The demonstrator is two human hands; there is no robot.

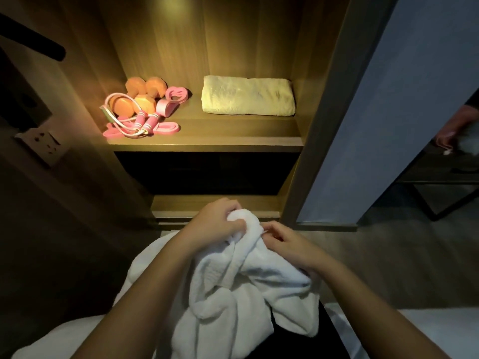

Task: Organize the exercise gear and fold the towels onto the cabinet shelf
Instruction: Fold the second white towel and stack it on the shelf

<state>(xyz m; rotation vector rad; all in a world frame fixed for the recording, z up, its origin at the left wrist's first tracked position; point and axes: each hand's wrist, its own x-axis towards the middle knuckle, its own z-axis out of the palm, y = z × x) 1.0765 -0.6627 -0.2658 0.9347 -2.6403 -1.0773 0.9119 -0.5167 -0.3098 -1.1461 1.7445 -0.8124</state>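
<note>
- The dumbbells sit on the left of the shelf, towards the back.
- The jump rope lies just in front of the dumbbells, partly over them.
- A looped band lies just right of the dumbbells.
- The folded towel lies on the right of the shelf, apart from the gear.
- The loose towel hangs in front of and below the shelf, between the left hand and the right hand.
- The cabinet door stands to the right.
</note>
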